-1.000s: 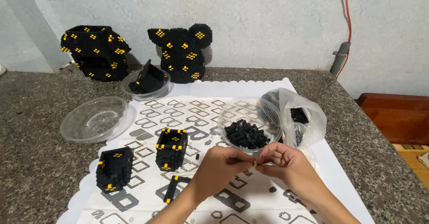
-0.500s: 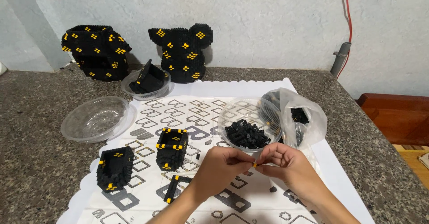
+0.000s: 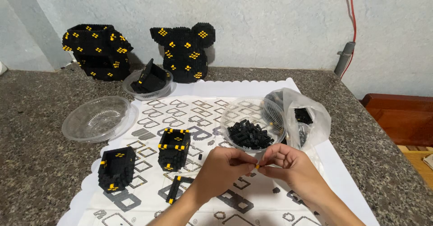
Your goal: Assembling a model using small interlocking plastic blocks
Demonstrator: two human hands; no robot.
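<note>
- Left hand (image 3: 224,167) and right hand (image 3: 286,165) meet fingertip to fingertip at 6 o'clock, low centre of the mat (image 3: 234,90); both pinch one small yellow brick (image 3: 257,166) between them.
- Just past the hands, at 12 o'clock from them: one clear bowl (image 3: 239,111) with a heap of loose black bricks (image 3: 249,135).
- One clear bag (image 3: 311,117) at 2 o'clock from the hands, touching that bowl, more black bricks inside.
- Bowls counted: three. Second bowl (image 3: 97,117) empty, at 9 o'clock on the table (image 3: 31,154). Third bowl (image 3: 151,93) at 11 o'clock, holding one black built piece (image 3: 151,76).
- Built black-and-yellow blocks on the mat: two open boxes, one (image 3: 173,148) left of the hands, one (image 3: 116,168) at 8 o'clock; one short bar (image 3: 175,188) by the left wrist.
- Two large builds against the wall at 11–12 o'clock: a boxy one (image 3: 97,50), an eared one (image 3: 185,50).
- A few stray black bricks on the mat near the right wrist; count unclear.
</note>
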